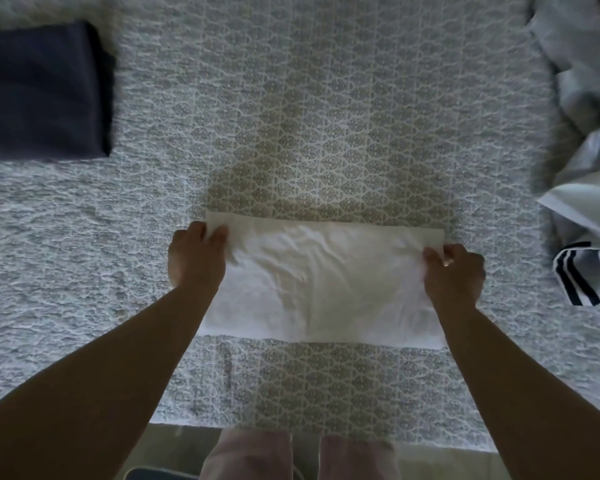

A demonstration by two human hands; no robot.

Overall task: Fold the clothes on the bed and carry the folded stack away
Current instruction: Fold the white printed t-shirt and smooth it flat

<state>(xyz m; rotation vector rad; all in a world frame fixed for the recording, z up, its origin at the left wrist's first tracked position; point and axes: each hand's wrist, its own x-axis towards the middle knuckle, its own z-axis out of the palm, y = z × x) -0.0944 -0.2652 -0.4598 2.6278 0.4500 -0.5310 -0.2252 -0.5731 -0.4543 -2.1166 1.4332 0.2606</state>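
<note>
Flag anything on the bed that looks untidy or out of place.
Only the unfolded clothes, heaped crumpled at the right edge. The white garment lies flat between both hands; the dark folded item sits neat at far left.

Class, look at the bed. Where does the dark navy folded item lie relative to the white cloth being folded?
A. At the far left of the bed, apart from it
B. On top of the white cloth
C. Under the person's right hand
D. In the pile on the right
A: the dark navy folded item lies far left, apart from the white cloth, whose ends the left hand and right hand grip.

thin matt white cloth garment point(323, 282), rough textured patterned bedspread point(326, 133), soft matt navy folded cloth point(39, 91)
</note>
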